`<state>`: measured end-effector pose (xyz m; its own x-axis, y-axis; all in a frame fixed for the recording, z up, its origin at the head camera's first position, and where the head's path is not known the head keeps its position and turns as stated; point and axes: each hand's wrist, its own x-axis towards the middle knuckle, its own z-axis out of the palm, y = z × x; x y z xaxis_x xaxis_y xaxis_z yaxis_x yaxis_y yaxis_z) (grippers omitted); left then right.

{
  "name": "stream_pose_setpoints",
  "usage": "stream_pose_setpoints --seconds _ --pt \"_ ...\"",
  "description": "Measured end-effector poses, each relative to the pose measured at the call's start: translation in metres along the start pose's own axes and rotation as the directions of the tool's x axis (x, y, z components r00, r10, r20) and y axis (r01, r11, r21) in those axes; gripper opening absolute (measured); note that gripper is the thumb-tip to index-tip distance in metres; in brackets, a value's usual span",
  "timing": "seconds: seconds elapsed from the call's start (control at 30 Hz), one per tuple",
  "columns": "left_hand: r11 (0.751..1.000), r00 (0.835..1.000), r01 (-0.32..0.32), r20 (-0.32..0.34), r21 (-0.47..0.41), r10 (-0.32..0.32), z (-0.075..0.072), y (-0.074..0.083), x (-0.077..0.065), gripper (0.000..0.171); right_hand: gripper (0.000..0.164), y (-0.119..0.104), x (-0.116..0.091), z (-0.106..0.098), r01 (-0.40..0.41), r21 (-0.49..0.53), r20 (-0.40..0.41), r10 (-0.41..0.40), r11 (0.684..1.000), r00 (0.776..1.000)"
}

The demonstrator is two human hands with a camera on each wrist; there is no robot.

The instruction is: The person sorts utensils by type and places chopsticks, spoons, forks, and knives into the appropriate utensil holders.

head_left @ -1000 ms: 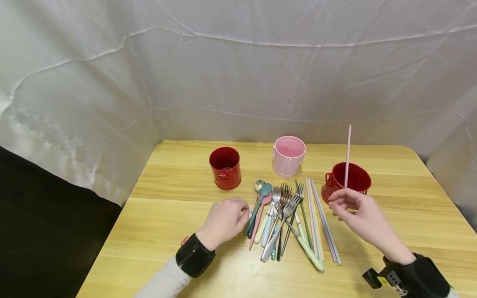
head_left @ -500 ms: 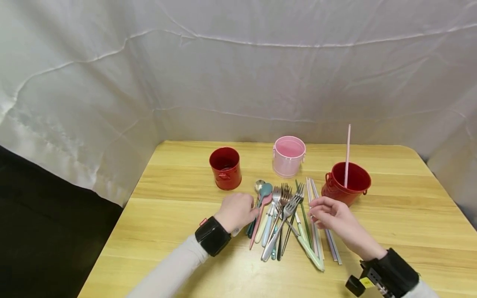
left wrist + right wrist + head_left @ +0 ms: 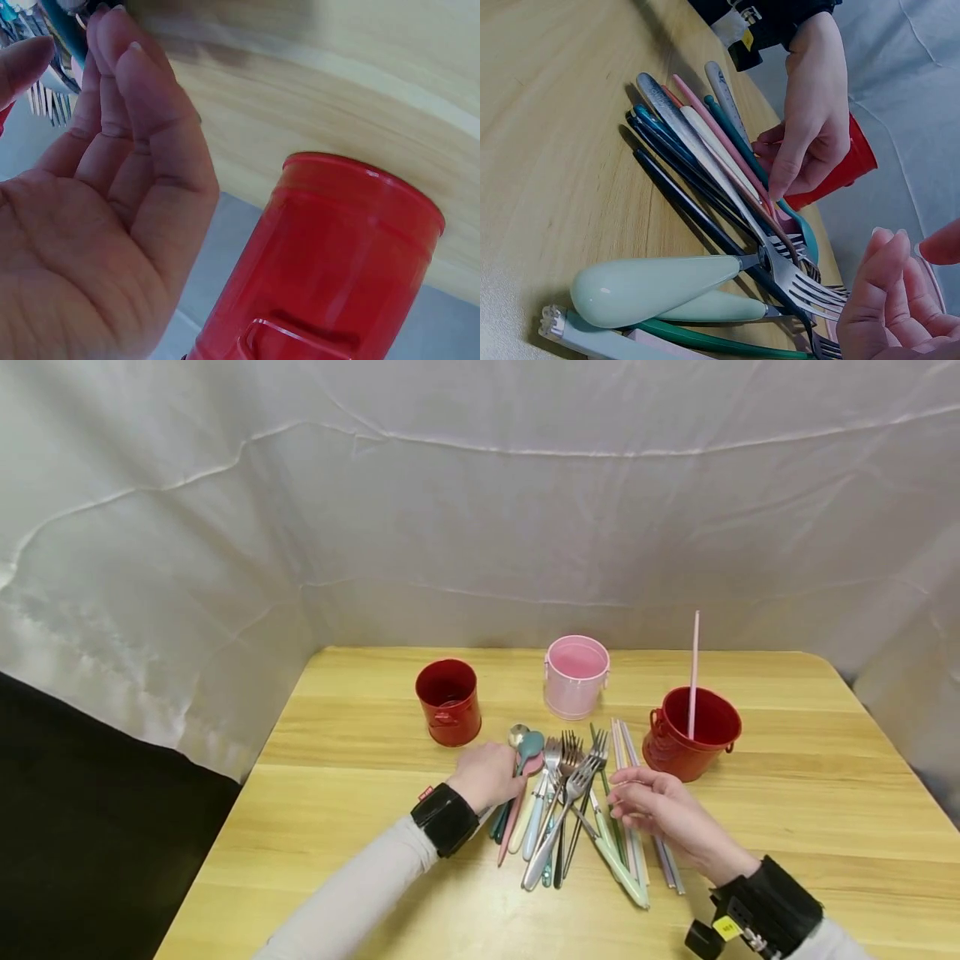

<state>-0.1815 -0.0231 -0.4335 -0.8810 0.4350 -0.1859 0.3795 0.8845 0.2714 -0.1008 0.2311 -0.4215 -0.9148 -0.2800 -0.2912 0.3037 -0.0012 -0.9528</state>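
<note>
My left hand (image 3: 487, 777) reaches over the spoons at the left side of a cutlery pile. In the left wrist view its thumb stands apart from the bent fingers (image 3: 150, 97). A teal spoon (image 3: 531, 743) and a pink spoon (image 3: 712, 120) lie by its fingertips, and a grey speckled handle (image 3: 726, 97) runs under the hand. My right hand (image 3: 667, 810) hovers, loosely bent and holding nothing, over pale chopsticks (image 3: 636, 860) at the pile's right side. Several forks (image 3: 576, 785) lie between the hands, with a pale-green handle (image 3: 660, 289) crossing near the right.
A red bucket (image 3: 453, 718) stands at the back left, a pink bucket (image 3: 573, 693) at the back middle. The right red bucket (image 3: 678, 756) holds an upright pink chopstick (image 3: 693, 672). A grey cloth (image 3: 480, 527) hangs behind the wooden table (image 3: 337, 760).
My left hand has moved right and slightly up onto the spoons. My right hand has moved left from the upright chopstick at the red bucket to above the loose chopsticks.
</note>
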Motion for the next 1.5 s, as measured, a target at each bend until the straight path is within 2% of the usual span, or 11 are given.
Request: stream_pose_setpoints --seconds 0.2,0.33,0.47,0.63,0.77,0.87,0.93,1.27,1.4,1.5 --pt "1.0 1.0 0.015 0.007 -0.023 -0.015 0.004 -0.002 0.002 0.035 0.032 -0.002 -0.001 0.003 0.001 -0.027 0.011 0.0 1.0 1.0" --pt "0.997 1.0 -0.012 -0.008 -0.077 0.011 0.006 -0.005 0.004 0.04 0.036 -0.002 0.0 0.004 -0.001 -0.042 0.005 0.001 0.999 1.0" --pt "0.988 0.999 -0.049 -0.022 -0.146 0.046 0.006 -0.008 0.002 0.037 0.039 -0.002 0.0 0.004 -0.011 -0.054 -0.005 0.01 0.998 1.0" --pt "0.971 0.998 -0.067 -0.012 -0.228 0.066 0.001 -0.011 -0.003 0.027 0.039 -0.002 -0.001 0.004 -0.01 -0.049 -0.005 0.01 0.999 1.0" --pt "0.94 0.995 -0.096 -0.028 -0.329 0.092 -0.004 -0.014 -0.009 0.022 0.038 -0.002 -0.001 0.003 0.002 -0.042 0.005 -0.002 0.999 1.0" --pt "0.91 0.992 -0.123 -0.061 -0.396 0.108 -0.008 -0.015 -0.014 0.014 0.038 -0.001 0.0 0.003 0.013 -0.045 0.013 -0.013 0.999 1.0" --pt "0.901 0.99 -0.135 -0.084 -0.412 0.11 -0.011 -0.016 -0.016 0.012 0.04 -0.001 0.0 0.004 0.011 -0.047 0.01 -0.011 0.999 1.0" --pt "0.897 0.976 -0.185 -0.183 -0.401 0.119 -0.028 -0.025 -0.024 0.009 0.044 -0.006 0.0 0.003 0.011 -0.069 0.002 -0.01 0.998 1.0" --pt "0.885 0.96 -0.215 -0.254 -0.413 0.114 -0.038 -0.03 -0.025 0.007 0.046 -0.009 0.0 0.006 0.007 -0.07 0.004 -0.007 0.998 1.0" --pt "0.874 0.945 -0.22 -0.318 -0.432 0.081 -0.045 -0.034 -0.027 0.006 0.045 -0.011 0.0 0.008 0.011 -0.057 0.014 -0.01 0.998 1.0"
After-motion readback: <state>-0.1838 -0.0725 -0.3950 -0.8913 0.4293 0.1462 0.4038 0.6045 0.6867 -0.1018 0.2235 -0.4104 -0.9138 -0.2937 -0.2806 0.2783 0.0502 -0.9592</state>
